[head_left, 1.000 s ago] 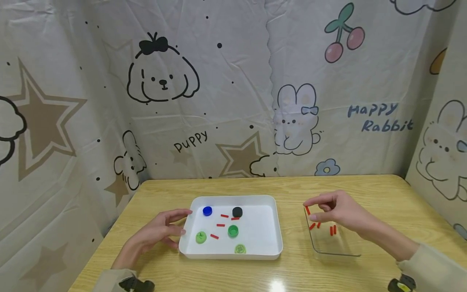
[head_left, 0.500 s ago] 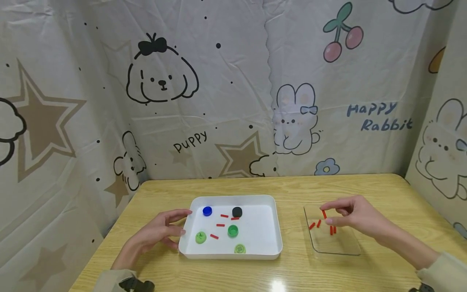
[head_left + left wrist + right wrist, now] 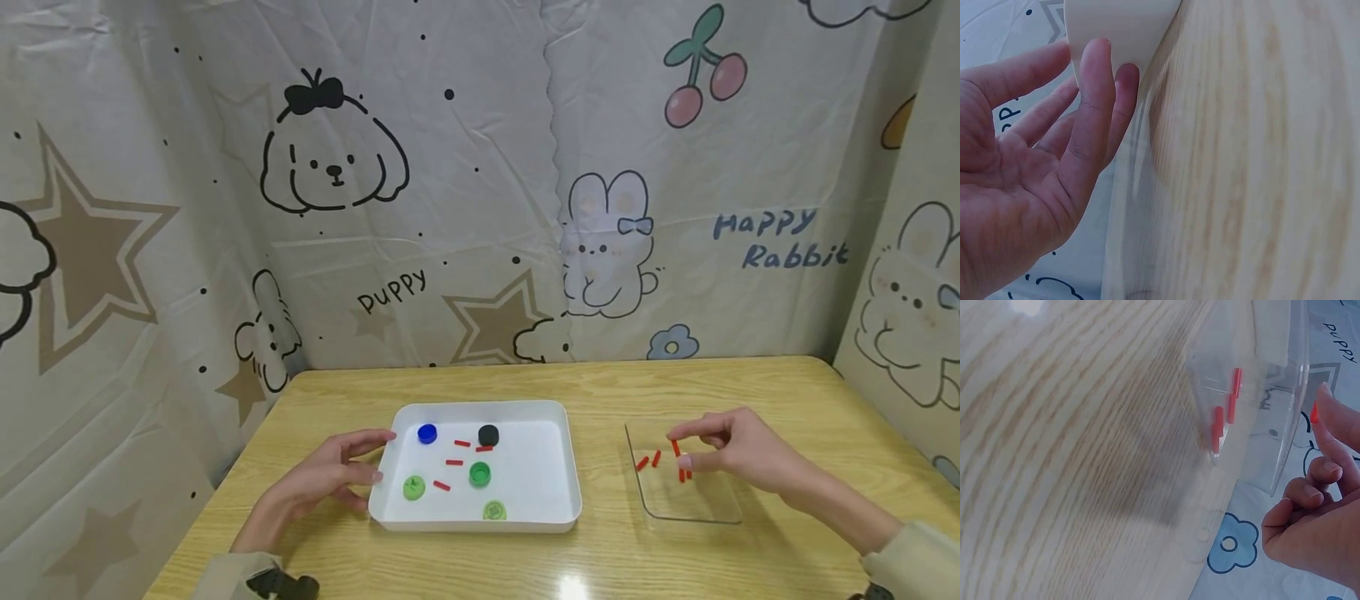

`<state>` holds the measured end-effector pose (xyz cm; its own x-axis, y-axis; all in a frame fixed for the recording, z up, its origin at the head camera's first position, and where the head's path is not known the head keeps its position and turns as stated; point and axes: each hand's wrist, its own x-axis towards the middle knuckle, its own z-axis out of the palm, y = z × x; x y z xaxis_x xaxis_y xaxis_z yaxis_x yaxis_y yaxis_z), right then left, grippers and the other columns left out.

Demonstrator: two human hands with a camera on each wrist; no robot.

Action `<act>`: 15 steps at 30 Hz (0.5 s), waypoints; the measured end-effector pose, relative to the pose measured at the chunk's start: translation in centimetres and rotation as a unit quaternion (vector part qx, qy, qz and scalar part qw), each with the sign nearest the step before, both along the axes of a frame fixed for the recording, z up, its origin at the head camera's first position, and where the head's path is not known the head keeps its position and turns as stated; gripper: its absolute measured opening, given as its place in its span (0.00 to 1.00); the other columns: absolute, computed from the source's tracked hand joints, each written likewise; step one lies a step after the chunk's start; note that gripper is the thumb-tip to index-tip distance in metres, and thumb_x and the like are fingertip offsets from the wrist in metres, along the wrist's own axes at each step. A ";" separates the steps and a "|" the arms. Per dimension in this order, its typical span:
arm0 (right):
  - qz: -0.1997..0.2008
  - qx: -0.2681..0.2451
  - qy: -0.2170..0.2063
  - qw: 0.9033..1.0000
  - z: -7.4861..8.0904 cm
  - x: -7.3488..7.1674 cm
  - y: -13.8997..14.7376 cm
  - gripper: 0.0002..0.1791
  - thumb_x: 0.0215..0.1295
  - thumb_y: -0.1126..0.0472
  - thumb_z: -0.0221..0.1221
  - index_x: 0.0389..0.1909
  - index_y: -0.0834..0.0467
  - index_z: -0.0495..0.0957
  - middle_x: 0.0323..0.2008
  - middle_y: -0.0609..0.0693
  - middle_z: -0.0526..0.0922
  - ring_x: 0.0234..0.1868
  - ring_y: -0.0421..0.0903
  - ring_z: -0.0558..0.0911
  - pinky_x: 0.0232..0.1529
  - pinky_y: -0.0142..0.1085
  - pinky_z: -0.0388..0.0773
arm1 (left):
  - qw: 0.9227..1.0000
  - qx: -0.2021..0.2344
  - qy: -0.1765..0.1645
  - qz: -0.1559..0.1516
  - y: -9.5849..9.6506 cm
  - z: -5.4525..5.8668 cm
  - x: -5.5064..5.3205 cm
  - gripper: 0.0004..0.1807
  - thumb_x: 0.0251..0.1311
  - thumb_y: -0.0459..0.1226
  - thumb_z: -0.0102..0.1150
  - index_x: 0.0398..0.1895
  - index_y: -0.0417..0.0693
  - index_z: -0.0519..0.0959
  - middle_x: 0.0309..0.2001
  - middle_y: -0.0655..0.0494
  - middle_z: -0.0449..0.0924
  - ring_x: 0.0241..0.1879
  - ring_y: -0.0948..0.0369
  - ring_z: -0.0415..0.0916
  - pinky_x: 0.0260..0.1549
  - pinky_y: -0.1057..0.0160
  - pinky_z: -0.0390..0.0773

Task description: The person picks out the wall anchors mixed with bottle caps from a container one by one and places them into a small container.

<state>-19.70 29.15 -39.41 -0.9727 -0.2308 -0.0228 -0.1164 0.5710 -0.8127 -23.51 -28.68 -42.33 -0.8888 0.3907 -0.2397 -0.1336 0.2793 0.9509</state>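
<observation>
My right hand (image 3: 738, 450) pinches a short red stick (image 3: 676, 448) between thumb and index finger, over the clear plastic box (image 3: 697, 507). In the right wrist view, only the tip of the held stick (image 3: 1314, 413) shows beside the thumb. Several other red sticks (image 3: 642, 463) lie in that box. My left hand (image 3: 330, 471) touches the left side of a white tray (image 3: 525, 500), its fingers relaxed. The left wrist view shows fingertips against the outer tray wall (image 3: 1125, 31).
Inside the tray are a blue cap (image 3: 427, 433), a black cap (image 3: 488, 435), a green cap (image 3: 480, 474), two light green caps (image 3: 414, 487) and several red sticks (image 3: 442, 485). A wooden table (image 3: 600, 558) bears both containers; a printed curtain (image 3: 480, 208) hangs behind.
My right hand has carried the red stick from the clear box's back left corner rightward and slightly nearer, over the sticks inside. My left hand and the tray have stayed put.
</observation>
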 end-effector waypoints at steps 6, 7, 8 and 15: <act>0.004 0.025 0.006 1.000 -0.3 -0.3 -0.2 0.21 0.58 0.62 0.77 0.52 0.63 0.88 0.26 0.46 0.57 0.30 0.45 0.61 0.28 0.36 0.59 | 1.000 0.001 -0.002 0.001 0.0 -0.1 -0.1 0.39 0.64 0.31 0.68 0.78 0.38 0.66 0.81 0.32 0.52 0.54 0.48 0.83 0.33 0.48 0.90; 0.005 0.029 0.008 1.000 -0.3 -0.4 -0.2 0.20 0.58 0.62 0.77 0.51 0.63 0.88 0.26 0.46 0.58 0.30 0.45 0.61 0.28 0.36 0.59 | 1.000 0.000 -0.001 0.002 0.0 -0.1 -0.1 0.39 0.65 0.31 0.68 0.78 0.38 0.66 0.81 0.32 0.52 0.53 0.48 0.83 0.33 0.48 0.90; 0.005 0.032 0.008 0.999 -0.2 -0.4 -0.2 0.20 0.58 0.61 0.77 0.51 0.63 0.89 0.26 0.46 0.58 0.30 0.45 0.61 0.28 0.36 0.58 | 1.000 0.000 -0.001 0.002 0.0 -0.1 -0.2 0.39 0.65 0.31 0.68 0.78 0.38 0.66 0.81 0.32 0.52 0.53 0.48 0.83 0.33 0.48 0.90; 0.005 0.049 -0.002 0.999 -0.1 -0.7 -0.5 0.20 0.58 0.60 0.78 0.50 0.62 0.89 0.28 0.47 0.58 0.33 0.47 0.62 0.29 0.37 0.56 | 1.000 -0.003 -0.003 0.005 0.0 -0.1 -0.2 0.38 0.64 0.31 0.68 0.78 0.39 0.66 0.81 0.32 0.53 0.54 0.48 0.83 0.33 0.49 0.90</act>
